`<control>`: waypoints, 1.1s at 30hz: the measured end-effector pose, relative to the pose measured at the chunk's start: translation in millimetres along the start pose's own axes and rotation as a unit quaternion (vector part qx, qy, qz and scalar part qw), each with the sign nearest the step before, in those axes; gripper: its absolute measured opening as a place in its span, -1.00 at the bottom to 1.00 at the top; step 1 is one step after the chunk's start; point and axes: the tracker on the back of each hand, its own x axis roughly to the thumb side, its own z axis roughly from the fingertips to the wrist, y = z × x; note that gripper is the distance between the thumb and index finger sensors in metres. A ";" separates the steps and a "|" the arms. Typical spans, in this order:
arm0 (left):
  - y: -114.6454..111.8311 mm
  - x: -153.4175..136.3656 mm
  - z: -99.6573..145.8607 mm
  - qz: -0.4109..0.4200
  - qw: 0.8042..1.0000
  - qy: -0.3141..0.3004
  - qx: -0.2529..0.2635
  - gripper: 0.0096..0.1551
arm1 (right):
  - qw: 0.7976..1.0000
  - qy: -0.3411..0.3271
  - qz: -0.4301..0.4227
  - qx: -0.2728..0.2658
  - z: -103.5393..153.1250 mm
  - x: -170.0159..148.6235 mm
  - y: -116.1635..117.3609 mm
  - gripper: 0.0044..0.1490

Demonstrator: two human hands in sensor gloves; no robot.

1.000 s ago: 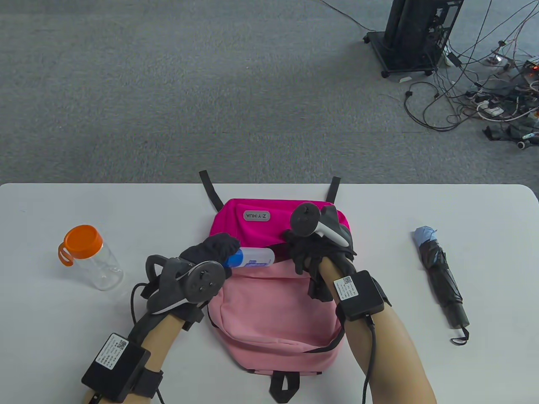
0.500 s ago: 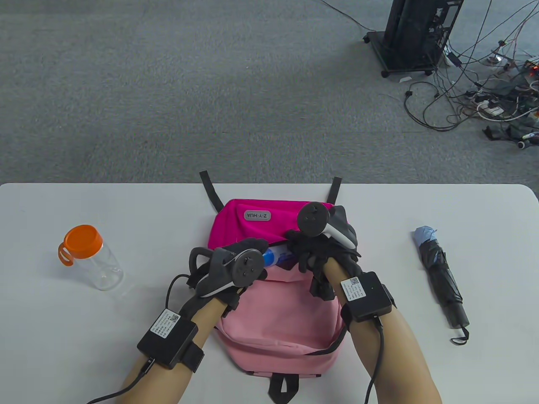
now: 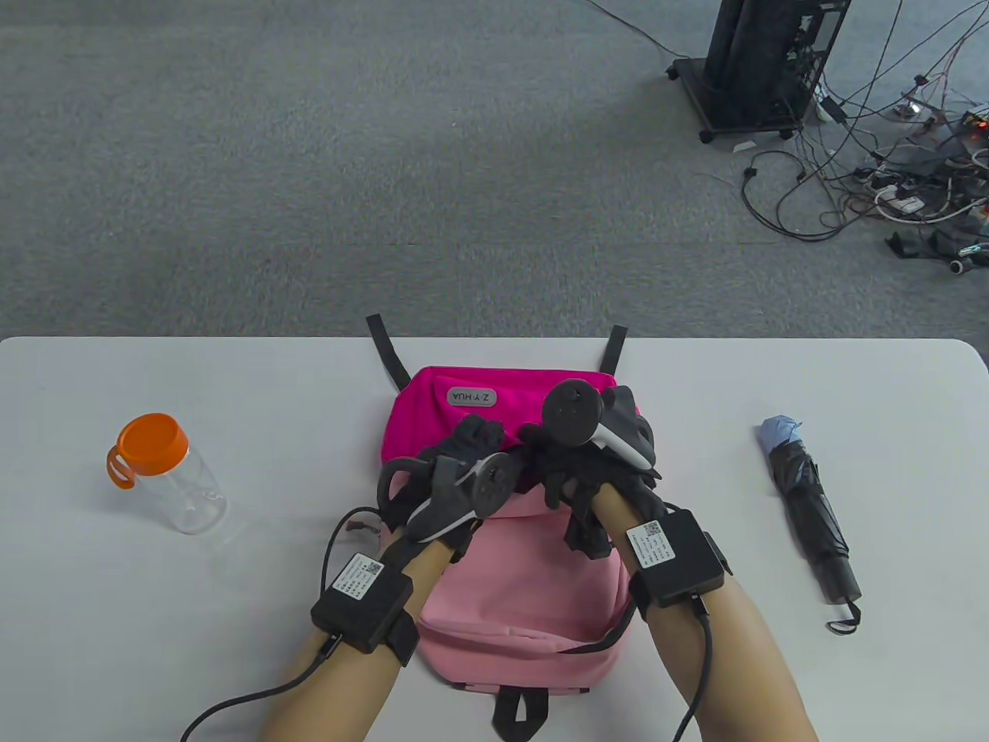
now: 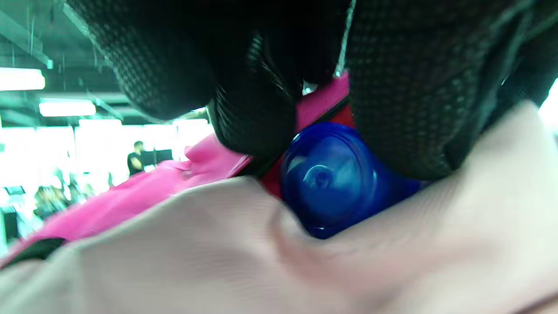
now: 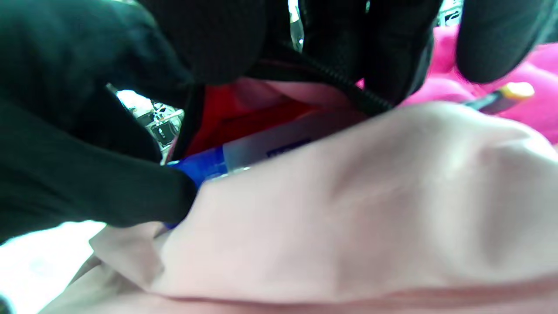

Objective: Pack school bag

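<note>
The left hand (image 3: 463, 464) is gripping a blue-capped bottle (image 4: 335, 183) by its cap end, fingers (image 4: 257, 117) curled over the cap, and is pressing it into the mouth of the bag (image 3: 518, 572). A second ago this hand was at the bag's left side with most of the white bottle showing; now it has moved right to the middle of the opening, and from the table view the bottle is hidden, only its cap and a strip of label showing in the wrist views. The right hand (image 3: 595, 456) is still pinching the upper lip of the opening by its zipper (image 5: 348, 91), holding it up, almost where it was before.

The bag is lying flat in the middle of the tabletop (image 3: 773, 657), between the near and far edges, pale pink panel near, magenta flap (image 3: 463, 402) far.

Counted: one bag, one blue-capped bottle, one clear jar with an orange lid (image 3: 166, 471) near the left edge, one folded umbrella (image 3: 811, 518) near the right edge. Jar and umbrella have not moved.
</note>
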 end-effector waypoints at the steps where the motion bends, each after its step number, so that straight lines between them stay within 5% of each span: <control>1: -5.4 0.4 -4.1 -0.031 0.999 0.005 -0.019 0.32 | 1.000 0.002 -0.013 0.002 2.0 -4.4 -0.5 -0.30; 3: -13.1 -4.9 -9.9 -0.045 0.997 0.018 -0.067 0.18 | 0.999 0.006 -0.043 0.000 5.5 -14.7 -4.7 -0.32; 9: -21.9 -20.5 -23.7 -0.005 0.997 0.046 -0.054 -0.48 | 0.994 0.062 -0.083 -0.024 17.2 -58.6 -26.9 -0.28; 17: -13.5 -25.9 -20.0 0.044 0.997 0.012 -0.065 -0.46 | 0.995 0.067 0.079 0.009 10.8 -74.4 6.7 -0.14; 23: -10.0 -45.1 -8.2 0.121 0.991 -0.028 -0.057 -0.46 | 0.995 0.049 0.070 -0.058 10.3 -83.7 15.0 -0.45; 28: -7.0 -49.4 -5.6 0.107 0.990 -0.048 -0.075 -0.42 | 0.996 0.046 0.072 -0.025 22.0 -79.6 -1.7 -0.44; 33: 29.9 -50.8 -19.7 0.148 0.976 -0.039 -0.157 -0.25 | 0.994 0.039 0.084 -0.059 35.4 -73.2 -26.6 -0.44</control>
